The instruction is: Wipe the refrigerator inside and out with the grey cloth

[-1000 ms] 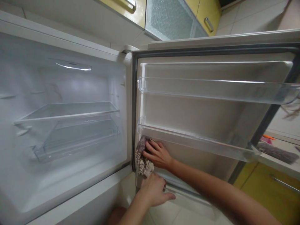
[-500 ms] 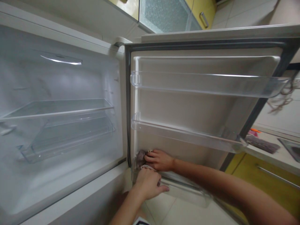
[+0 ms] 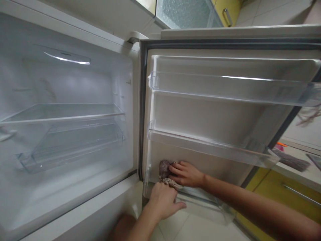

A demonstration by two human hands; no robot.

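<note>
A grey-brown cloth is bunched against the lower inside of the open fridge door. My right hand is closed on it, fingers pointing left and pressing it to the panel. Just below and in front, my left hand is bent over the front wall of the lowest clear door bin, thumb sticking out to the right. Its fingertips are hidden behind the bin wall, close under the cloth's paler folds.
Two clear door bins, an upper one and a middle one, span the door above my hands. To the left, the lit fridge compartment holds a glass shelf. A counter with another grey cloth lies right of the door.
My right hand and the cloth have slid right along the door, away from the hinge-side corner. My left hand stays nearly in place on the bin. The view has shifted slightly.
</note>
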